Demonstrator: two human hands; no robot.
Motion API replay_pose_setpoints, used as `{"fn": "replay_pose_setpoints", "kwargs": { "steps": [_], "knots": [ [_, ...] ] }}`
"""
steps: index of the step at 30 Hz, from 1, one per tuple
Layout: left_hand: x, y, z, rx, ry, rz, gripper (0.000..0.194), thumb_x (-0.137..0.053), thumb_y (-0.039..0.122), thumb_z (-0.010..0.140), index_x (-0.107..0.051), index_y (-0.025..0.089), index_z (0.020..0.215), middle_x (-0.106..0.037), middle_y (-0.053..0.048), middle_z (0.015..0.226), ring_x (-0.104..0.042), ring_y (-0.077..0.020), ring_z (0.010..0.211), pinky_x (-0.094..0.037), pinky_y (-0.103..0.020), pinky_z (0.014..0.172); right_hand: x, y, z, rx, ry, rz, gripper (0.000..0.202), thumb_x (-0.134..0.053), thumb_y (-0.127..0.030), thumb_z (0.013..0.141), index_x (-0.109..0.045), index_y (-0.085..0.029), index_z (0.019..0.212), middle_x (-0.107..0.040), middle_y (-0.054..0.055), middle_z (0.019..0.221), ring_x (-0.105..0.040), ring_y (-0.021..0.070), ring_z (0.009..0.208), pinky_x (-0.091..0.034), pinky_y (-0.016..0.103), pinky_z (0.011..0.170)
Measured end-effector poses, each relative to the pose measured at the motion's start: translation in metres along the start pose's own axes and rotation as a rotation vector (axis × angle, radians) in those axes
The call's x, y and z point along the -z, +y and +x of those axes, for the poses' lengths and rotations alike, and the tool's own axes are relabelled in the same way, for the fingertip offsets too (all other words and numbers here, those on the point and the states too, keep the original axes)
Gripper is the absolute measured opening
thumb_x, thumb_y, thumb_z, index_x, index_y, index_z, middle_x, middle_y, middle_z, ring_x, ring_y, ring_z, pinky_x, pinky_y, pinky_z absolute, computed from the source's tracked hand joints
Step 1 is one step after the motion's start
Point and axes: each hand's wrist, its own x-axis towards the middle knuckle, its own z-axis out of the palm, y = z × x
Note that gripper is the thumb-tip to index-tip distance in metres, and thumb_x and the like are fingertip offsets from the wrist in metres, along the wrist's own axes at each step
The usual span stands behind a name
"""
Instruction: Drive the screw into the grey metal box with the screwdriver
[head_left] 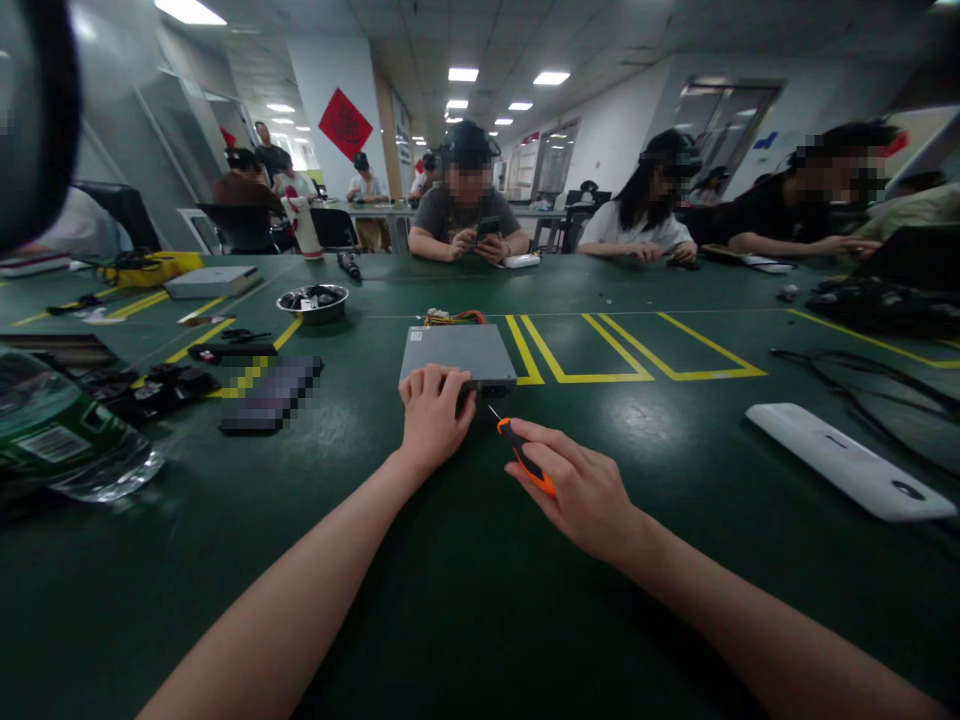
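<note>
Both hands are at work in the head view: my left hand lies curled over the near edge of the grey metal box, pressing it onto the green bench, while my right hand is closed around the orange-handled screwdriver, its tip angled toward the box's near right corner. To do this well, I judge I should keep the box pinned, line the blade up straight and push as I turn.
</note>
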Motion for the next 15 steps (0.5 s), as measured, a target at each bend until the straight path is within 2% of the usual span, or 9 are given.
{"fn": "replay_pose_setpoints", "kwargs": {
  "steps": [5,11,13,15],
  "knots": [
    [0.0005,0.0001,-0.0002,-0.004,-0.001,0.013,0.020,-0.054,0.029,0.080,-0.055,0.023,0.099,-0.053,-0.006,0.100,-0.043,-0.0241,0.094,-0.031,-0.039,0.082,0.0015,-0.0015,0.0012,0.017,-0.055,0.043,0.020,-0.050,-0.012,0.082,-0.044,-0.013,0.101,-0.057,0.018,0.111,-0.052,0.0225,0.112,-0.051,0.032,0.084],
    [0.0021,0.0002,-0.0004,0.003,-0.013,0.003,0.020,-0.053,0.028,0.080,-0.055,0.022,0.099,-0.052,-0.006,0.100,-0.043,-0.0241,0.095,-0.031,-0.039,0.083,-0.0010,0.0006,-0.0027,-0.037,0.020,0.039,0.027,-0.054,-0.019,0.082,-0.041,-0.014,0.105,-0.060,0.016,0.107,-0.060,0.0198,0.100,-0.054,0.030,0.078],
    [0.0025,0.0003,-0.0001,0.003,-0.014,0.004,0.020,-0.053,0.028,0.080,-0.055,0.022,0.099,-0.052,-0.007,0.100,-0.043,-0.0242,0.094,-0.031,-0.039,0.083,-0.0004,0.0003,-0.0028,-0.072,-0.002,0.060,0.028,-0.052,-0.019,0.083,-0.041,-0.014,0.107,-0.056,0.018,0.114,-0.056,0.0218,0.107,-0.053,0.034,0.081],
    [0.0025,0.0004,0.0003,-0.002,-0.011,0.006,0.020,-0.052,0.028,0.080,-0.055,0.022,0.099,-0.052,-0.007,0.099,-0.043,-0.0243,0.094,-0.031,-0.040,0.083,0.0004,-0.0003,-0.0026,-0.043,-0.057,0.080,0.028,-0.049,-0.015,0.082,-0.041,-0.013,0.109,-0.052,0.019,0.121,-0.049,0.0232,0.116,-0.051,0.035,0.085]
  ]
}}
